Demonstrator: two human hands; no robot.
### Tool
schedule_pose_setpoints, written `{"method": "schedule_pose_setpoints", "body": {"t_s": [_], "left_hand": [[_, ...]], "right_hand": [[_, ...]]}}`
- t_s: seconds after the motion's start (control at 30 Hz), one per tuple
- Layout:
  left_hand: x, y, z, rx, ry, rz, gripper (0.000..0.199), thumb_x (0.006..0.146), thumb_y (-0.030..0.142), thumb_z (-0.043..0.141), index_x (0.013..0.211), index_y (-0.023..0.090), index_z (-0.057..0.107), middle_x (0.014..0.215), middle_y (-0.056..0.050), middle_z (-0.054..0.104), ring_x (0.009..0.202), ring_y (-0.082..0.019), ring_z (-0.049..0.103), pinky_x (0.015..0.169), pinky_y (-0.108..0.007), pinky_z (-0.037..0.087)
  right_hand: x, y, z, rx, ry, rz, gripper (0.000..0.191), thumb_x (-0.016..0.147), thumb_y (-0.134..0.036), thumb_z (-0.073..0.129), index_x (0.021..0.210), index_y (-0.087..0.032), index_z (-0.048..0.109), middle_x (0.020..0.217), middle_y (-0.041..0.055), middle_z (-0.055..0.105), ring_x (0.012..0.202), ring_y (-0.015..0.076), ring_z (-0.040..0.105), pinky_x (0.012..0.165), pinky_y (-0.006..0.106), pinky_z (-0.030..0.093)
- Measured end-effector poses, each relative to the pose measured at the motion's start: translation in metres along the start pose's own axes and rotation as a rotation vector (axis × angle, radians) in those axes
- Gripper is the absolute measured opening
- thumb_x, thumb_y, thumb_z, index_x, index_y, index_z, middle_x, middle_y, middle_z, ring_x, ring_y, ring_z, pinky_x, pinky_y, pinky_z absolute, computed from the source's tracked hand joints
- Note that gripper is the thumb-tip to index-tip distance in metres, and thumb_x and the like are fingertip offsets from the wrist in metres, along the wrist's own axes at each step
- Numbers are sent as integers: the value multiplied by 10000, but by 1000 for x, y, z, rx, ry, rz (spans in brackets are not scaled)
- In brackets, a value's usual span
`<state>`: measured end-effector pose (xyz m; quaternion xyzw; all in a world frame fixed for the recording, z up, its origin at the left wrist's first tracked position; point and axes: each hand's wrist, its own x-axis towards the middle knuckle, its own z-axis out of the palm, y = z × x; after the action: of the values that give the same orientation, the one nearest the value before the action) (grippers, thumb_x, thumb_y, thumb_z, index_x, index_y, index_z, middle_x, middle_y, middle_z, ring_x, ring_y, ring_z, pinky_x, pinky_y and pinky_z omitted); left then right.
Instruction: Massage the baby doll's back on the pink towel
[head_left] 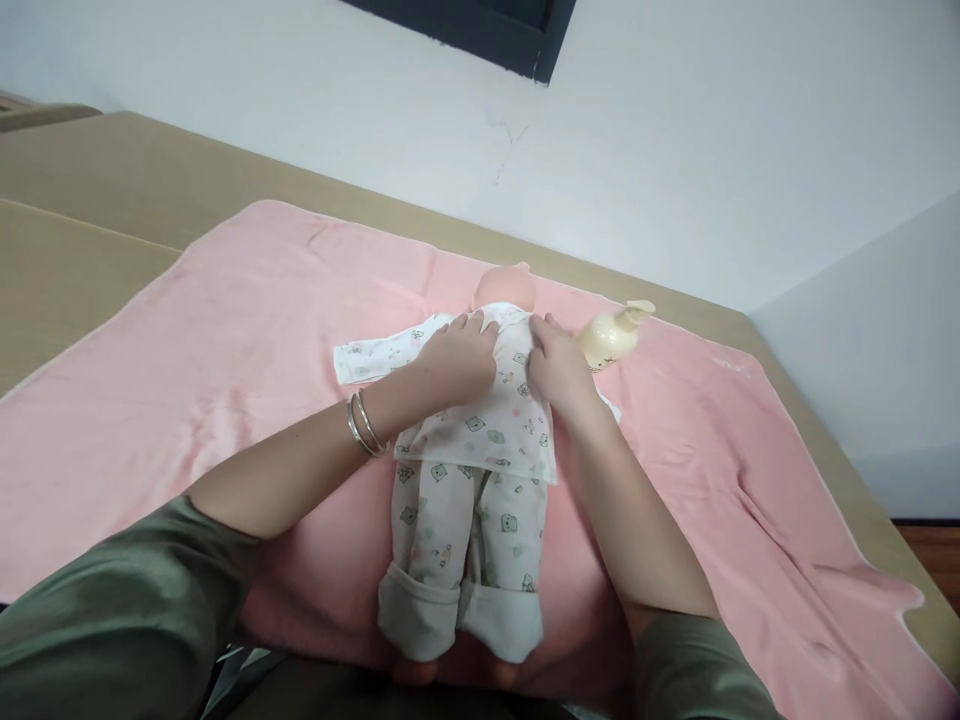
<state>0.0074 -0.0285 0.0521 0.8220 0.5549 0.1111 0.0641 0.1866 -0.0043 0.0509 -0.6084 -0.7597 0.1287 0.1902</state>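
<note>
A doll (pixel 504 289) lies on a pink blanket, its head toward the wall and its feet toward me. It wears a white printed top (pixel 487 435) and matching trousers (pixel 511 530) with turned-up cuffs. At the top's upper left part, my left hand (pixel 461 355) rests with curled fingers on the cloth near the shoulder. My right hand (pixel 559 365) pinches the fabric by the other shoulder, close to the neck. One sleeve (pixel 382 355) stretches out flat to the left; the other is mostly hidden under my right forearm.
A cream pump bottle (pixel 609 338) stands just right of my right hand. The pink blanket (pixel 285 290) covers much of the wooden table (pixel 150 165). Behind the table rises a white wall with a dark frame (pixel 487 35) at the top.
</note>
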Motion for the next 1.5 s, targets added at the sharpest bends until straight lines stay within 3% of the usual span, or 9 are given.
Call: {"method": "schedule_pose_setpoints", "body": {"t_s": [0.17, 0.37, 0.47, 0.57, 0.77, 0.93, 1.1, 1.27, 1.5], "left_hand": [[8, -21, -26, -58, 20, -152, 518, 910, 134, 399, 1386, 124, 604, 1561, -215, 506, 1439, -369, 524, 1154, -541, 499], [13, -56, -45, -199, 160, -208, 548, 948, 264, 435, 1478, 174, 540, 1630, -146, 441, 1545, -351, 405, 1269, -576, 366], [13, -62, -46, -224, 238, -170, 551, 958, 316, 446, 1484, 178, 532, 1643, -137, 416, 1568, -350, 363, 1284, -587, 327], [11, -57, -51, -233, 223, -185, 545, 964, 309, 445, 1485, 178, 533, 1641, -130, 420, 1575, -346, 355, 1286, -582, 326], [4, -41, -62, -312, 194, -241, 554, 955, 315, 483, 1488, 176, 550, 1701, -122, 359, 1619, -345, 268, 1330, -537, 260], [3, -37, -59, -347, 193, -250, 568, 950, 322, 517, 1495, 164, 544, 1749, -127, 258, 1639, -365, 199, 1336, -547, 235], [4, -35, -57, -359, 175, -249, 560, 949, 315, 524, 1485, 153, 551, 1747, -140, 261, 1638, -367, 202, 1334, -543, 241], [3, -33, -56, -347, 182, -222, 558, 950, 291, 514, 1483, 128, 551, 1741, -162, 269, 1641, -357, 197, 1338, -539, 232], [1, -28, -55, -362, 144, -198, 578, 939, 271, 505, 1496, 121, 538, 1749, -162, 246, 1640, -362, 198, 1327, -559, 259]], "right_hand": [[-16, -24, -1, 68, 57, -74, 692, 946, -197, 337, 1630, -91, 347, 1744, 130, 279, 1644, 251, 218, 1352, 516, 213], [-21, -38, 13, -88, -149, -75, 684, 1021, -399, 413, 1646, -138, 313, 1774, 155, 148, 1658, 380, 64, 1316, 678, 121], [-24, -39, 8, -47, -109, -75, 678, 1005, -421, 465, 1630, -182, 354, 1776, 140, 160, 1655, 385, 95, 1309, 674, 163], [-25, -42, 7, -54, -9, -89, 688, 997, -397, 479, 1634, -174, 341, 1780, 143, 137, 1658, 373, 79, 1318, 647, 154], [-29, -48, 5, -182, -195, -68, 685, 1025, -433, 452, 1652, -197, 307, 1788, 133, 84, 1655, 401, -32, 1301, 707, 67], [-31, -50, 6, -205, -32, -87, 664, 1010, -341, 479, 1636, -169, 338, 1784, 152, 92, 1654, 411, -23, 1289, 725, 90], [-29, -46, 17, -170, -18, -117, 556, 999, -349, 482, 1521, -160, 519, 1728, 174, 306, 1642, 418, 133, 1260, 769, 137], [-39, -54, 3, -214, 209, -109, 491, 1007, -278, 413, 1461, -178, 573, 1683, 148, 411, 1626, 367, 234, 1272, 750, 126], [-49, -62, 24, -297, -96, -175, 662, 1033, -431, 445, 1638, -181, 346, 1769, 164, 167, 1643, 439, 91, 1275, 740, 150]]}}
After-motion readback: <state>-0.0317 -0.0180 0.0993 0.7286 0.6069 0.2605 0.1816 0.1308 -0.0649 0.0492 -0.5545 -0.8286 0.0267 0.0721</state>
